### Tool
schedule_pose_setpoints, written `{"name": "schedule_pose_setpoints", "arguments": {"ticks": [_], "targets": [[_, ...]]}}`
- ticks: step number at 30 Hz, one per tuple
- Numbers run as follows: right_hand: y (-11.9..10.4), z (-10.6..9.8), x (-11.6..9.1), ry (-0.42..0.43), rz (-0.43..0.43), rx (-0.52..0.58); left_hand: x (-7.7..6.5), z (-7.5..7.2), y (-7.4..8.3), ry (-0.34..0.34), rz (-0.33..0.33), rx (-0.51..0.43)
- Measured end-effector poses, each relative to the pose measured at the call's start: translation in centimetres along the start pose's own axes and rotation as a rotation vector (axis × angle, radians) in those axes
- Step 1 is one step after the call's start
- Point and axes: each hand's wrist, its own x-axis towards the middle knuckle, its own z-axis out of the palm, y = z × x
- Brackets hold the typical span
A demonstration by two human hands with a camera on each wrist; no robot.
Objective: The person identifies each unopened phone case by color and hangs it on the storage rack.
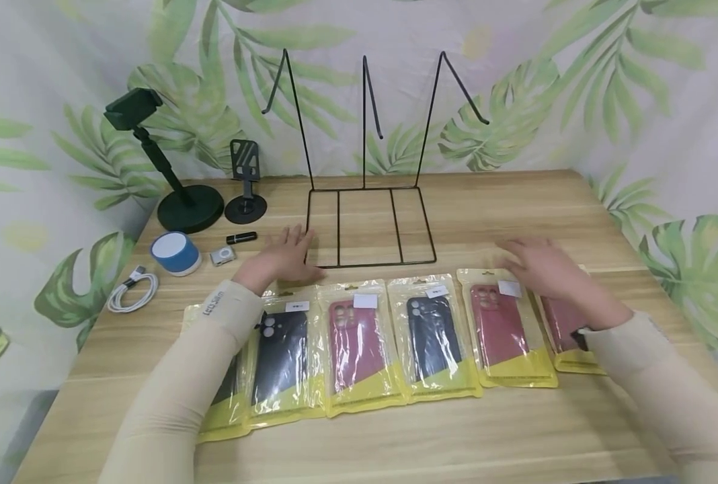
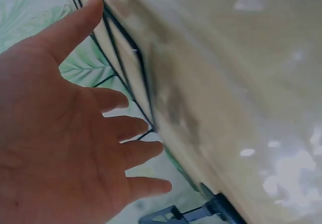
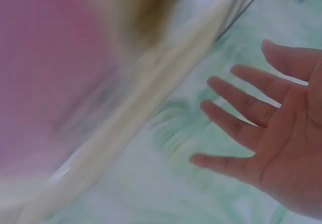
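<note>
My left hand (image 1: 286,255), fingers spread, is beside the front left corner of a black wire rack (image 1: 365,264). In the left wrist view its palm shows with nothing in it. Over the packages at the right, my right hand (image 1: 540,265) hovers with its fingers apart; the right wrist view shows that palm holding nothing. Between and below the hands lies a row of phone cases in clear and yellow pouches: a dark one (image 1: 282,356), a pink one (image 1: 357,343), another dark one (image 1: 434,336) and a red one (image 1: 498,326). My forearms partly cover the outermost pouches.
Along the left stand a dark green phone stand (image 1: 191,208), a small black phone stand (image 1: 246,208) and a blue-and-white round speaker (image 1: 176,254). A coiled white cable (image 1: 132,296), a small silver player (image 1: 222,255) and a black stick (image 1: 241,238) lie nearby. A leaf-print curtain hangs behind the table.
</note>
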Motion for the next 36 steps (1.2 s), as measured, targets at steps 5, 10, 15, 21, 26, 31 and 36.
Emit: {"name": "schedule_pose_setpoints", "arguments": {"ticks": [5,10,15,21,26,31,36], "targets": [[5.5,-0.1,-1.5,-0.009,0.056,0.031,0.5,0.2,-0.5,-0.02,0.014,-0.005],[9.4,0.2,-2.0,-0.059,0.076,0.041,0.6,0.3,-0.7,-0.007,0.016,-0.024],[12.0,0.4,-2.2,-0.11,0.117,0.084,0.5,0.2,-0.9,0.002,-0.035,-0.017],[14.0,0.4,-2.3,-0.157,0.189,0.167,0.7,0.3,-1.0,-0.007,-0.03,0.025],[14.6,0.4,-2.2,-0.168,0.199,0.151,0.9,0.2,-1.4,0.004,-0.001,0.031],[14.5,0.4,-2.2,-0.127,0.184,0.165,0.9,0.3,-1.5,0.008,-0.008,0.016],[13.4,-1.1,-3.0,0.016,0.181,0.211,0.8,0.2,-1.3,0.007,-0.017,0.007]]}}
